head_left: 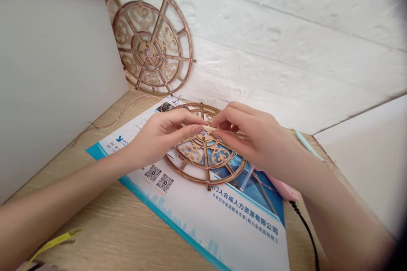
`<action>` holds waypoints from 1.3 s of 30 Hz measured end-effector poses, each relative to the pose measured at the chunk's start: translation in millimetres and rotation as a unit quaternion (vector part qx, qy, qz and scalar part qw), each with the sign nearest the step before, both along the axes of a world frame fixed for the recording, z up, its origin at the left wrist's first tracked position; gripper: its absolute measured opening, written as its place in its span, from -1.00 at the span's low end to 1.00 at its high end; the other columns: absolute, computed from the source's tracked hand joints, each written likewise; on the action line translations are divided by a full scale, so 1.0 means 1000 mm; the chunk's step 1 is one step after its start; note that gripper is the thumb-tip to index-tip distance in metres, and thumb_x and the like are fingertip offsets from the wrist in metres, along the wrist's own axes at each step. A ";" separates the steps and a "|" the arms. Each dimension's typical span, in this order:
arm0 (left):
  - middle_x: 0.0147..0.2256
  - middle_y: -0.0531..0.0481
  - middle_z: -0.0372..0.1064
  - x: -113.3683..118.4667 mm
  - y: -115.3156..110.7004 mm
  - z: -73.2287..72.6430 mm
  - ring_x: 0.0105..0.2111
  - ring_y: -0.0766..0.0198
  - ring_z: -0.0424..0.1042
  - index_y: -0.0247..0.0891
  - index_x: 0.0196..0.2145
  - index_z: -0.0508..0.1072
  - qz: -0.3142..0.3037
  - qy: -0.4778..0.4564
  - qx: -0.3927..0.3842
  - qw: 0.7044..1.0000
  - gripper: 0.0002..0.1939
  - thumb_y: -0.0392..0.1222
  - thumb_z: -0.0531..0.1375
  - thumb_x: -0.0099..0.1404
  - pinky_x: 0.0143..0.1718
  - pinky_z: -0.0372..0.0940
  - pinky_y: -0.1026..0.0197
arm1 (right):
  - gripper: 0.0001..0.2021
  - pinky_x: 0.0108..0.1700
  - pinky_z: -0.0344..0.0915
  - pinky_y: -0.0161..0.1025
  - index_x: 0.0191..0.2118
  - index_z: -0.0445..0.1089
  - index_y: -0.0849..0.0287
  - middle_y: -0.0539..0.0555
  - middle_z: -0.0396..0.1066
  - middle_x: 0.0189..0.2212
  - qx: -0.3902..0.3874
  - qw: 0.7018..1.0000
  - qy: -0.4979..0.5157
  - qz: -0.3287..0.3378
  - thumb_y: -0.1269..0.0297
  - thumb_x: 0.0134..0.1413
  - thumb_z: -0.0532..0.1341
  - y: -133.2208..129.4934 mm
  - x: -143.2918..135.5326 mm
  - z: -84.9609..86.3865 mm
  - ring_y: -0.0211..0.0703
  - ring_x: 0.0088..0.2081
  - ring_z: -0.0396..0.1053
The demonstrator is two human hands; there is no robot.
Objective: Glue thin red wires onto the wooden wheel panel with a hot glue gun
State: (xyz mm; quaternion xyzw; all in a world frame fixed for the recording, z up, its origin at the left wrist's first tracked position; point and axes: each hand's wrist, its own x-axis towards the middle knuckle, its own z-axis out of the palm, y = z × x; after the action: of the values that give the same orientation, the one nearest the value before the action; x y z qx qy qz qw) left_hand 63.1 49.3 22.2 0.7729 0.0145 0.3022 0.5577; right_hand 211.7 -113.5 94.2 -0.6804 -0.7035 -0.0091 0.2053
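Note:
My left hand (168,133) and my right hand (251,131) meet over a round openwork frame (206,156) of brownish gold color, with scroll ornaments between its spokes. Thumb and fingers of each hand pinch a small pale strip (210,128) near the frame's hub; its exact kind is too small to tell. Thin copper-colored wire runs along the frame's rings. Beneath the frame lies a blue and white printed sheet (190,216). Part of the frame's far side is hidden by my fingers.
A similar, larger-looking round frame (160,16) leans against the white wall. Thin wire (119,114) trails over the wooden table on the left. At right are a pink corded tool (288,189), partly hidden, and a light-blue stick (308,145). A yellow strip (54,242) lies front left.

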 end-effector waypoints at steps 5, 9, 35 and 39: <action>-0.30 0.14 0.59 -0.001 0.001 0.007 -0.26 0.42 0.54 -0.13 -0.26 0.65 0.038 -0.013 0.017 0.999 -0.94 -0.26 0.35 0.32 -0.23 0.39 0.44 | -0.89 -0.29 0.27 -0.25 -0.19 0.55 0.33 0.09 0.39 -0.28 0.041 0.998 -0.036 0.015 0.45 0.37 0.26 0.004 0.001 -0.003 -0.20 -0.32 0.38; -0.30 0.11 0.57 -0.002 0.001 0.008 -0.28 0.39 0.53 -0.17 -0.28 0.62 0.043 -0.012 0.032 0.998 -0.98 -0.25 0.35 0.31 -0.24 0.41 0.40 | -0.87 -0.31 0.25 -0.25 -0.22 0.53 0.33 0.10 0.42 -0.30 0.064 0.996 -0.056 0.017 0.49 0.36 0.23 0.002 -0.001 -0.003 -0.18 -0.33 0.37; -0.26 0.10 0.53 -0.009 -0.003 0.013 -0.23 0.30 0.51 -0.13 -0.23 0.47 0.008 -0.028 0.145 0.989 -0.87 -0.35 0.18 0.38 -0.19 0.42 0.25 | -0.74 -0.33 0.14 -0.15 -0.25 0.35 0.19 0.04 0.26 -0.39 0.081 0.979 -0.148 0.118 0.59 0.44 0.03 -0.009 -0.009 0.002 -0.09 -0.24 0.26; -0.31 0.10 0.51 -0.009 -0.003 0.015 -0.29 0.31 0.50 -0.15 -0.28 0.47 0.007 -0.025 0.149 0.989 -0.85 -0.37 0.15 0.35 -0.24 0.41 0.25 | -0.74 -0.33 0.13 -0.18 -0.24 0.33 0.18 0.04 0.31 -0.37 0.082 0.980 -0.124 0.132 0.59 0.45 0.02 -0.009 -0.009 0.004 -0.13 -0.25 0.26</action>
State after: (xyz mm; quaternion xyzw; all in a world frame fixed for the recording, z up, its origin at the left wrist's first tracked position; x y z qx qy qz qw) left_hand 54.1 46.5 36.9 0.8395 -0.0388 0.3242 0.4343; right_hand 202.8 -122.6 97.8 -0.5561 -0.8040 -0.1237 0.1705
